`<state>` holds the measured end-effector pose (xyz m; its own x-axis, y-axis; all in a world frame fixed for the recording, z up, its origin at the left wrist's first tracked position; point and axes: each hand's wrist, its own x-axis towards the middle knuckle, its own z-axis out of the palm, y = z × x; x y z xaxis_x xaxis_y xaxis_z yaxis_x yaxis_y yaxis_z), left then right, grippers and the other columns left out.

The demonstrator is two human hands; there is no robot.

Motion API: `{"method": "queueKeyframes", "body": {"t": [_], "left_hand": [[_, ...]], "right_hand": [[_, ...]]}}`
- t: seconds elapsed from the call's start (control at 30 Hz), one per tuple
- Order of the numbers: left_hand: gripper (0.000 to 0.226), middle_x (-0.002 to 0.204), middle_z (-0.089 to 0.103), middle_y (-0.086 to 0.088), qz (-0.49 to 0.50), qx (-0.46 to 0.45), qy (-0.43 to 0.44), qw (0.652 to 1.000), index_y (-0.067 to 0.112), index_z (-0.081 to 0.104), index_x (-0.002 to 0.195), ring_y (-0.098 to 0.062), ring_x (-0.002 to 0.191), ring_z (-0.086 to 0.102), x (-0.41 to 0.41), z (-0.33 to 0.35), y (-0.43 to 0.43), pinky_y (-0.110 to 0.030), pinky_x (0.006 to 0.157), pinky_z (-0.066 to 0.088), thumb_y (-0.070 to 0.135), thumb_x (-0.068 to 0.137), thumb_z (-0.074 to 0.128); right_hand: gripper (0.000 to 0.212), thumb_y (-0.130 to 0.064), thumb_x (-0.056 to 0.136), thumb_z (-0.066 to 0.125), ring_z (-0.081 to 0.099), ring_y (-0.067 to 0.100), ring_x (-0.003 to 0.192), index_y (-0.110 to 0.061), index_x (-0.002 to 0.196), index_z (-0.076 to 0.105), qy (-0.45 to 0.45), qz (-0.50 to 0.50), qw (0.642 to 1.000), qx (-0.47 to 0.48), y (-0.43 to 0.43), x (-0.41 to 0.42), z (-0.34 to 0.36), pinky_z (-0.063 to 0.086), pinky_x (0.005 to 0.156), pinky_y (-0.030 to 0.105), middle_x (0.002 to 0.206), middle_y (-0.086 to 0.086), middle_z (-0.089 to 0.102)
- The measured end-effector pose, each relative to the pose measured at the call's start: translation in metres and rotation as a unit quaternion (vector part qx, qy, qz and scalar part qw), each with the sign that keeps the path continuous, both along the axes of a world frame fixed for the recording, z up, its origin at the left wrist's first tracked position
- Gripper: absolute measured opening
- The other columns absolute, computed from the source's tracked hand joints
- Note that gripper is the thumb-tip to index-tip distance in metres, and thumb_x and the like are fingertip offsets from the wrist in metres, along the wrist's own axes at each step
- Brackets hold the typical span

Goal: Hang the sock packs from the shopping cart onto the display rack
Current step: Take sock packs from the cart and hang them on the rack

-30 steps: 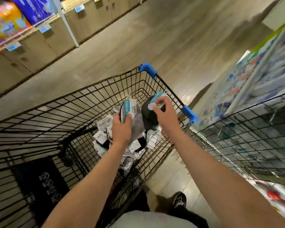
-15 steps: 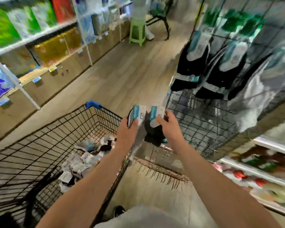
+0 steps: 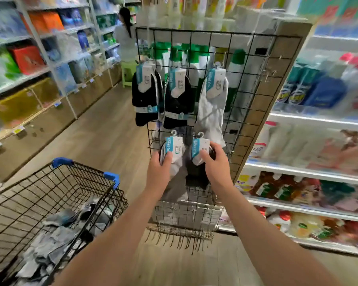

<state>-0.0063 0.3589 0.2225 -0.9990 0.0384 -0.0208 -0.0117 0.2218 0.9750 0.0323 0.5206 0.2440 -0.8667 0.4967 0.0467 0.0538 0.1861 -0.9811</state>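
Both hands were raised in front of the wire display rack [image 3: 246, 83], each holding one sock pack by its card header.

The left hand [image 3: 159, 170] had its grip closed on a grey sock pack [image 3: 174, 153], thumb across the front of the white and teal card. The hook at the top of this pack stood just before the grid, in the second row; whether it had engaged a peg could not be determined.

The right hand [image 3: 214, 164] had its grip closed on a black sock pack [image 3: 198, 159], fingers across the card's right edge, with the dark sock hanging below the hand. Its hook was likewise level with the second row, beside the grey pack's hook; engagement could not be determined.

Three packs already hung in the top row of the rack: a black pack at left [image 3: 146, 96], a black pack at centre [image 3: 177, 100] and a pale grey pack at right [image 3: 212, 108]. They hung side by side, the two black ones overlapping slightly.

The shopping cart [image 3: 56, 195] stood at lower left, beside the rack. A loose pile of further sock packs [image 3: 56, 240] lay in its basket, blurred.

Bare metal pegs [image 3: 174, 236] projected from the lower edge of the rack. Stocked shelves [image 3: 318, 141] flanked the rack on the right.
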Motion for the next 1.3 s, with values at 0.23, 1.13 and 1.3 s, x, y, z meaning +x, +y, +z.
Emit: {"method": "queueKeyframes", "body": {"t": [0.23,1.13,1.3], "left_hand": [[0.024,0.111,0.068,0.008,-0.063,0.012,0.047,0.997,0.025,0.056,0.12,-0.003,0.097,0.065,0.0,0.033,0.068,-0.024,0.074,0.053,0.042,0.105,0.05],[0.014,0.114,0.07,0.014,-0.136,0.058,0.098,0.984,0.029,0.062,0.113,0.004,0.103,0.064,-0.036,0.107,0.171,-0.013,0.078,0.047,0.037,0.104,0.054],[0.017,0.109,0.073,0.015,-0.135,0.042,0.111,0.984,0.037,0.064,0.106,-0.004,0.104,0.067,-0.037,0.106,0.179,-0.031,0.091,0.054,0.05,0.098,0.056]], "right_hand": [[0.033,-0.024,0.101,0.053,0.061,0.008,0.111,-0.026,0.134,0.056,0.05,-0.07,0.996,0.017,0.061,0.007,0.026,0.054,0.099,0.042,0.12,-0.012,0.063],[0.038,-0.015,0.102,0.052,0.055,0.013,0.114,-0.017,0.14,0.053,0.092,-0.116,0.987,0.055,0.164,-0.052,0.135,0.045,0.094,0.029,0.123,-0.005,0.059],[0.033,-0.027,0.097,0.059,0.052,0.017,0.118,-0.027,0.129,0.057,0.145,-0.194,0.967,0.075,0.158,-0.03,0.113,0.046,0.105,0.042,0.119,-0.008,0.053]]}}
